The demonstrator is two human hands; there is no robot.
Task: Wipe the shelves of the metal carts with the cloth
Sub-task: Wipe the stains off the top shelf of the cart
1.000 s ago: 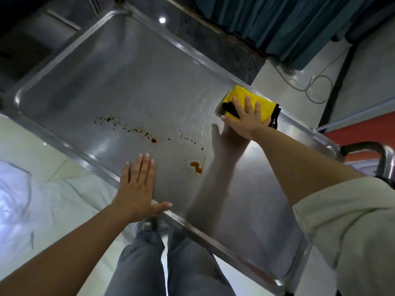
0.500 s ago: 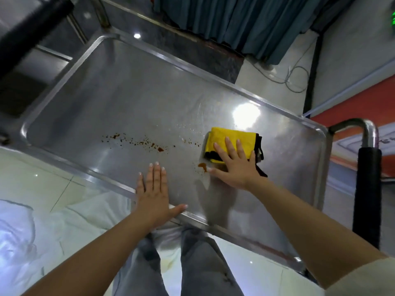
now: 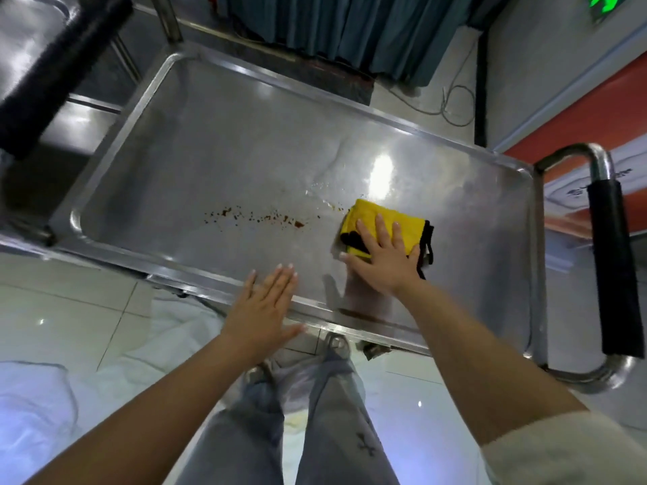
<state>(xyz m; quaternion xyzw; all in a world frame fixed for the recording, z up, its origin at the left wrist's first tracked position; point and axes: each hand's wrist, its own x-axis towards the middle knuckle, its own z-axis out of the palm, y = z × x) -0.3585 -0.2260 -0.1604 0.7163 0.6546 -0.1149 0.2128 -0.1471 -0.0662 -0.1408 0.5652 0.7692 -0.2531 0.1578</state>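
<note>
Right hand lies flat on the folded yellow cloth, fingers straight and spread, pressing down, not gripping. Cloth sits on the cart's top shelf, right of centre, a bit nearer the front rim than the back. Left hand is open too, palm down across the near rim, thumb hanging off the edge, holding nothing; looks like it's steadying the cart.

The dirt: a line of brown specks runs across the shelf middle, to the left of the cloth, with a few more specks just beside the cloth's far corner. Wet smears show near the glare patch behind it.

How I'd do this pass:
- Keep the palm flat and the pressure even, so the whole fold touches the metal.
- Sweep left straight through the speck line, one long stroke, not scrubbing in place.
- Specks look dried; may need a second pass or a short rub at the darkest blot.
- Refold to a fresh face if it starts smearing brown.
- Keep the left hand braced; if the cart is on wheels, a sideways push could roll it.
- Finish along the raised rim and corners, where residue tends to collect.
</note>
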